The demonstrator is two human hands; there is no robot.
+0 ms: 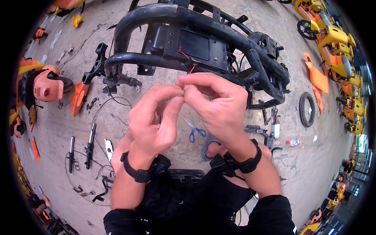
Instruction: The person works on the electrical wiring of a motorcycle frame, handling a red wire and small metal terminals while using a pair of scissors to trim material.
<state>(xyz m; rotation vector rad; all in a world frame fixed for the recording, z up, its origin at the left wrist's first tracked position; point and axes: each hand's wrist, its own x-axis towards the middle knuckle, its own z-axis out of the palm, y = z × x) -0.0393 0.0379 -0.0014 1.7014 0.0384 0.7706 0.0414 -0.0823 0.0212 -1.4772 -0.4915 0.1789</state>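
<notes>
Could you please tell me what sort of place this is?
Probably a scooter workshop: a bare black frame is ahead, a loose tyre lies on the floor, and yellow scooters line the right side.

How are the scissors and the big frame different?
Size: the scissors are small, while the frame is much bigger.
Colour: the scissors have blue handles, but the frame is mostly black.
Shape: the scissors have two finger loops, while the frame is made of thick, curved tubes.
Place: the scissors lie closer to the person's body; the frame is farther out.
Both are in front of the person.
</notes>
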